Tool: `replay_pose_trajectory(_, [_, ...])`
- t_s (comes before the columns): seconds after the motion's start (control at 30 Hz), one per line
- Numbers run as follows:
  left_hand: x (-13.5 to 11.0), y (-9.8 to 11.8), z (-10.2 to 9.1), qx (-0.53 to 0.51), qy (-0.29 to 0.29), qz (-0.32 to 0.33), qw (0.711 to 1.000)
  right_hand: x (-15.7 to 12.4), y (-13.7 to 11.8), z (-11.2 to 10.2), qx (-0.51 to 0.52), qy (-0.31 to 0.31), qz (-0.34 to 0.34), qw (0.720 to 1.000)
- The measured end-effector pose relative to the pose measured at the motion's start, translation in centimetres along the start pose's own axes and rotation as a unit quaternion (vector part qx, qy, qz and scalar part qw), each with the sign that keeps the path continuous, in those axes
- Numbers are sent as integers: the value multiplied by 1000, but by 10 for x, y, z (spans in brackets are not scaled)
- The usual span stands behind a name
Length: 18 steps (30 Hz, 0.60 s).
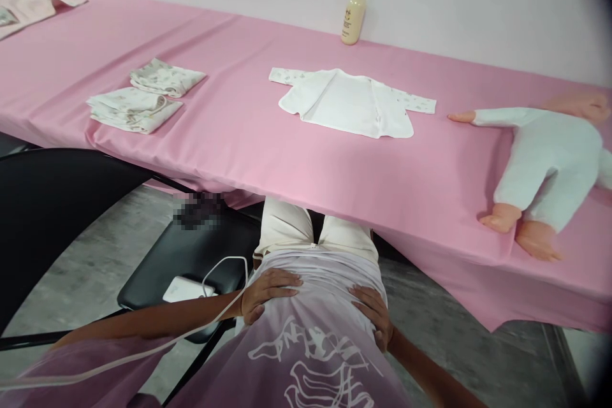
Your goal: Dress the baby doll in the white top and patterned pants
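My left hand (270, 292) lies flat on the front of my purple shirt (315, 338), its fingers stretched and holding nothing. On the other side of the shirt rests my right hand (373, 312), fingers also extended and empty. Ahead on the pink tablecloth (229, 89), a small white baby jacket (342, 105) is spread open with its patterned sleeves out to the sides. To its right lies a baby doll (554, 153) in a pale suit, feet toward the near edge. Folded patterned baby clothes (134, 108) form two small piles to the left.
A cream pump bottle (353, 13) stands by the wall. Pink baby clothing (33, 3) lies at the far left. Beside me, a black chair (157, 255) carries a white power bank (189, 290), and a white cable (191, 335) runs across my left arm.
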<state>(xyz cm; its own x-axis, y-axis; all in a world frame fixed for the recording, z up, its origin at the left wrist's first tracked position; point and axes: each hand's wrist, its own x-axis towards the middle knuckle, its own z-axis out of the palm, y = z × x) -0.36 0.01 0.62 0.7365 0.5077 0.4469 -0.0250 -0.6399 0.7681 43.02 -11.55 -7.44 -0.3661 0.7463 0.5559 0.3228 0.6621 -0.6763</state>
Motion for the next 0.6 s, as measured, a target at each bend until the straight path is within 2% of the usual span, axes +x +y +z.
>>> replay_pose_trajectory(0.13, [10,1,-8,-6,-27,35,999,5,-6,-4,1,-1,15,1000])
replay_pose_trajectory(0.2, [21,10,-11,-30,-51,20,998,8,-10,-7,3,-8,23,1000])
replay_pose_trajectory(0.27, [38,24,-11,-39,-65,-43,996,11,-15,-10,4,-24,36,999])
replay_pose_trajectory(0.33, [61,38,-7,-12,-70,-139,988,14,-19,-13,4,-42,47,998])
replay_pose_trajectory(0.4, [89,47,3,24,-89,-197,976,19,-22,-15,3,-50,54,997])
replay_pose_trajectory(0.43, [104,48,10,26,-106,-203,973,22,-23,-16,3,-54,53,997])
replay_pose_trajectory(0.53, [152,47,39,22,-124,-179,976,34,-26,-21,-20,-54,32,998])
replay_pose_trajectory(0.6, [184,46,65,40,-132,-126,982,45,-29,-30,-49,-28,29,998])
